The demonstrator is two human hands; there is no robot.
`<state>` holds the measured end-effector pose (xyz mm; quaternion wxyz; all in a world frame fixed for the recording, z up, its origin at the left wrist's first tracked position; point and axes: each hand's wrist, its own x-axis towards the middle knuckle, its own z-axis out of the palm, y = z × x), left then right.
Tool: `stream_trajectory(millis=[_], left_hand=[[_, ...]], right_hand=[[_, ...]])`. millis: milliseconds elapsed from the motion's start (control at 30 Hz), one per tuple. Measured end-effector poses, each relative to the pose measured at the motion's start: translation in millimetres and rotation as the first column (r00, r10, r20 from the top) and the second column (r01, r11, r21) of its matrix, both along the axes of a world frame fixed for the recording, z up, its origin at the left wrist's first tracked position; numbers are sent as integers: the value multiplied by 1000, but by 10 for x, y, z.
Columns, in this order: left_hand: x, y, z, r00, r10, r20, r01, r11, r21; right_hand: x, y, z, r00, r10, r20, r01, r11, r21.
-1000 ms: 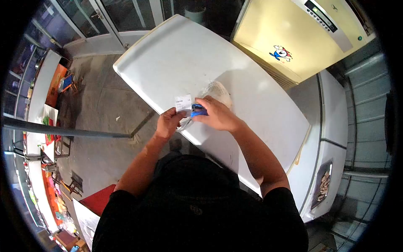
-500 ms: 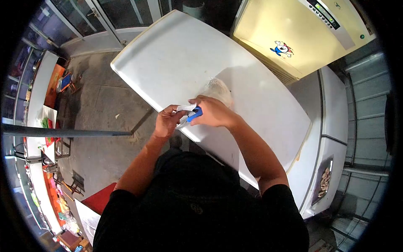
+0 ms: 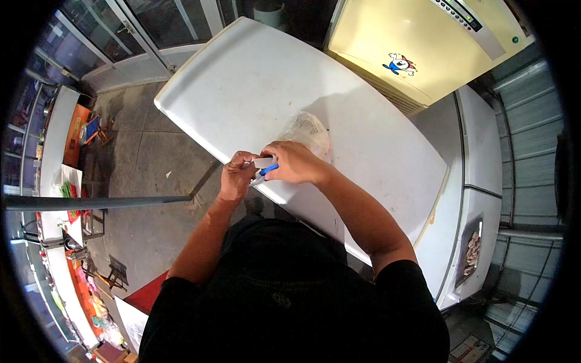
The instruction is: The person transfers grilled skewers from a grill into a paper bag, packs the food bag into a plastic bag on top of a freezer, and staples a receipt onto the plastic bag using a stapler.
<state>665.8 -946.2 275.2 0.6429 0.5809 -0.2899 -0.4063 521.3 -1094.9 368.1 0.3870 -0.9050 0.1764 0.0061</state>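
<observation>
My left hand (image 3: pixel 237 175) pinches a small white label (image 3: pixel 264 162) over the front edge of a white tabletop (image 3: pixel 242 78). Close beside it, my right hand (image 3: pixel 293 163) is closed around a small blue tool (image 3: pixel 269 170), whose exact kind I cannot make out. The label and the tool meet between the two hands. Just behind my right hand a clear plastic bag (image 3: pixel 307 128) lies on the white surface, partly covered by the hand; its contents are unclear.
A pale yellow appliance (image 3: pixel 399 48) with a control panel stands behind the top at the right. A white cabinet (image 3: pixel 478 133) is at the far right. On the left a grey pole (image 3: pixel 133 201) crosses the view, with cluttered tables beyond. Glass doors (image 3: pixel 169 27) are at the back.
The label, first held up facing me, has tipped down toward the tool. The blue tool has turned and shifted slightly left with my right hand. The view has shifted a little.
</observation>
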Motion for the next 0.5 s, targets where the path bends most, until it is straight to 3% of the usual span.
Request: stream_trajectory(millis=[200, 367, 433, 500], left_hand=[[-65, -1, 117, 1000, 14, 25, -16, 996, 90], [-40, 2, 210, 998, 27, -63, -17, 988, 154], [-50, -30, 259, 993, 45, -114, -22, 981, 195], [-59, -29, 273, 988, 57, -142, -32, 984, 178]], right_hand=[[-15, 123, -228, 991, -96, 89, 107, 986, -127], [-66, 47, -167, 993, -53, 103, 53, 999, 0], [-151, -30, -151, 981, -49, 189, 54, 998, -18], [-218, -65, -50, 959, -217, 180, 182, 965, 191]])
